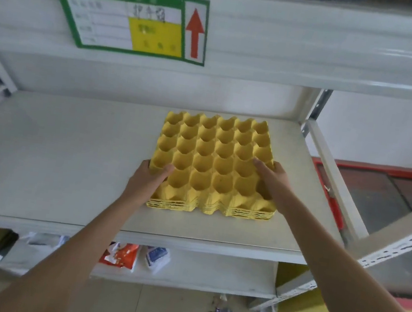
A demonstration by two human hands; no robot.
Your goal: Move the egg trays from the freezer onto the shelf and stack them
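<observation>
Yellow egg trays [214, 164] stacked on grey shelf [69, 153] | left hand [147, 182], right hand [273, 180] both grip stack edges

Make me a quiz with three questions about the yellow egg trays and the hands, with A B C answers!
1. Where is the stack of egg trays?
A. On the floor
B. On the middle shelf
C. On the top shelf

2. What colour is the arrow on the label?
A. Red
B. Blue
C. Black

3. What are the two hands doing?
A. Hanging away from the trays
B. Both holding one bag
C. Gripping the stack's left and right edges

Answers:
1 B, the stack rests on the white board between the upper and lower levels.
2 A, a red arrow points up.
3 C, the left hand and right hand each clasp a side.
</observation>
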